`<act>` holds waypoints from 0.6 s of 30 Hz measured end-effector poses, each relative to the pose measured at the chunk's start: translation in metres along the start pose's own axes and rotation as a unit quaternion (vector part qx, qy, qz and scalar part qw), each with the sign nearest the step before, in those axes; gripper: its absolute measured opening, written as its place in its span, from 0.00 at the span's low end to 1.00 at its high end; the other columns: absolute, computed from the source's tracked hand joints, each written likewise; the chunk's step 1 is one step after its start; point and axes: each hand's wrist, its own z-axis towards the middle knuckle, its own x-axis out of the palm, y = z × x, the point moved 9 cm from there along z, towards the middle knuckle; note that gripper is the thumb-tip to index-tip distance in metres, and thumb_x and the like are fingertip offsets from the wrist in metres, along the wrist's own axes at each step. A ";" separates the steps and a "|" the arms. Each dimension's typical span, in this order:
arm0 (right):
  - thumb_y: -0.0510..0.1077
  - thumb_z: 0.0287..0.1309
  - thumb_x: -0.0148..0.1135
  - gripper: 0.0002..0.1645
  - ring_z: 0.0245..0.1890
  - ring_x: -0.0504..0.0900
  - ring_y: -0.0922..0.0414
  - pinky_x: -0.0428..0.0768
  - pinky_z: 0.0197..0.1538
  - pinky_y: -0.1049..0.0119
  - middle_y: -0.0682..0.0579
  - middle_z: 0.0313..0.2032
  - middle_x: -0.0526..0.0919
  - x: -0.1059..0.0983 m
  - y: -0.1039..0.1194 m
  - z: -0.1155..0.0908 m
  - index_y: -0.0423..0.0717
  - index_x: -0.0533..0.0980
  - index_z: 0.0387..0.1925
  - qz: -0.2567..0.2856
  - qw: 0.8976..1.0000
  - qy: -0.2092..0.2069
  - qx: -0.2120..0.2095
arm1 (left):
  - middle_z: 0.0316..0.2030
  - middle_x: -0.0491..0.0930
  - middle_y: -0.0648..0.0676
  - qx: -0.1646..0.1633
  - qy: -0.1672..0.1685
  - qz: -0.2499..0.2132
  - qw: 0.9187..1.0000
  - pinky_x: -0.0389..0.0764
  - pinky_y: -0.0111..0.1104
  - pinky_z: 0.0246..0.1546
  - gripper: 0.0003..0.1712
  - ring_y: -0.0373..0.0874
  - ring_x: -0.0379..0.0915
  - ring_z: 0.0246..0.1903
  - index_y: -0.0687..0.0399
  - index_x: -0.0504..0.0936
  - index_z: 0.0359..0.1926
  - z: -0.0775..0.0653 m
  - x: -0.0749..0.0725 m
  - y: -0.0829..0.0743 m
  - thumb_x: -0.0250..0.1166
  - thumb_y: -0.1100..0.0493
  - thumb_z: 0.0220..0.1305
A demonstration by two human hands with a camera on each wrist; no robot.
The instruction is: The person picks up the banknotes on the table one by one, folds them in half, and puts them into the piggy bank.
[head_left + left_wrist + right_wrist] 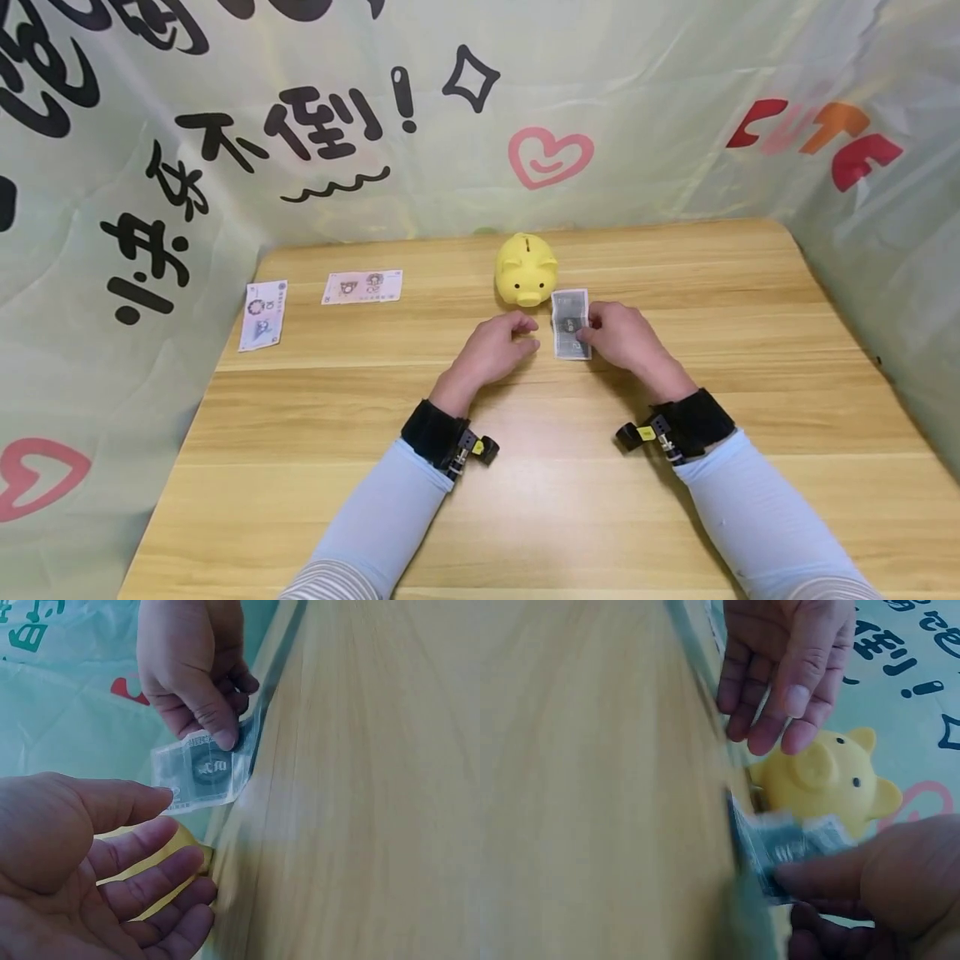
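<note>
Pinching grey note (568, 312) w/ R hand (626, 337), just R of ctr in head view: thumb over its R edge, other fingers curled behind, no gap between. Held w/ long side running up the frame, just beside pig (525, 271), to its lower R. Looks bent & tilted in both wrist views, blurred in R one; can't tell if touching table (555, 517).

Holding nothing in L hand (498, 346), near ctr of head view, just below pig & L of grey note; thumb & fingers parted, only slightly bent.

Has pig upright at upper ctr, yellow, slot on top, snout toward bottom of frame. Also two notes lying flat: pink note (362, 287), lengthwise across, upper L; purple note (262, 317), nearly upright in frame, further L, near table's edge.

Wearing blk band (431, 433) w/ small cam on each wrist, lt-blue sleeve (390, 500) on each arm. Behind, pale backdrop (645, 92) w/ blk lettering upper L, pink heart (515, 154) above pig.
</note>
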 end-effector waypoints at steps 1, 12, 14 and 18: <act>0.43 0.69 0.65 0.13 0.34 0.80 0.49 0.77 0.34 0.61 0.42 0.38 0.87 -0.001 0.002 -0.001 0.38 0.81 0.48 0.009 1.000 0.011 -0.008 | 0.59 0.84 0.52 0.002 -0.001 -0.003 1.000 0.79 0.43 0.65 0.17 0.48 0.79 0.61 0.49 0.83 0.60 0.000 -0.001 -0.001 0.66 0.53 0.75; 0.38 0.68 0.65 0.11 0.31 0.80 0.54 0.80 0.32 0.66 0.45 0.34 0.86 -0.019 0.037 -0.020 0.35 0.81 0.47 0.191 0.974 0.088 -0.083 | 0.55 0.84 0.54 0.014 0.022 -0.197 0.980 0.87 0.44 0.54 0.37 0.47 0.84 0.52 0.54 0.72 0.72 -0.006 -0.007 -0.019 0.75 0.51 0.67; 0.39 0.70 0.65 0.11 0.32 0.82 0.57 0.83 0.34 0.66 0.46 0.36 0.88 -0.019 0.046 -0.020 0.36 0.83 0.49 0.209 0.969 0.086 -0.100 | 0.49 0.87 0.55 0.019 0.003 -0.245 0.969 0.88 0.46 0.53 0.30 0.45 0.85 0.46 0.55 0.76 0.66 -0.007 -0.014 -0.023 0.75 0.55 0.67; 0.42 0.72 0.65 0.12 0.32 0.82 0.59 0.82 0.34 0.68 0.46 0.36 0.87 -0.016 0.064 -0.017 0.36 0.83 0.46 0.246 0.961 0.060 -0.109 | 0.40 0.87 0.56 0.015 -0.079 -0.357 0.931 0.90 0.45 0.48 0.16 0.43 0.84 0.37 0.59 0.82 0.53 -0.010 -0.033 -0.023 0.74 0.63 0.67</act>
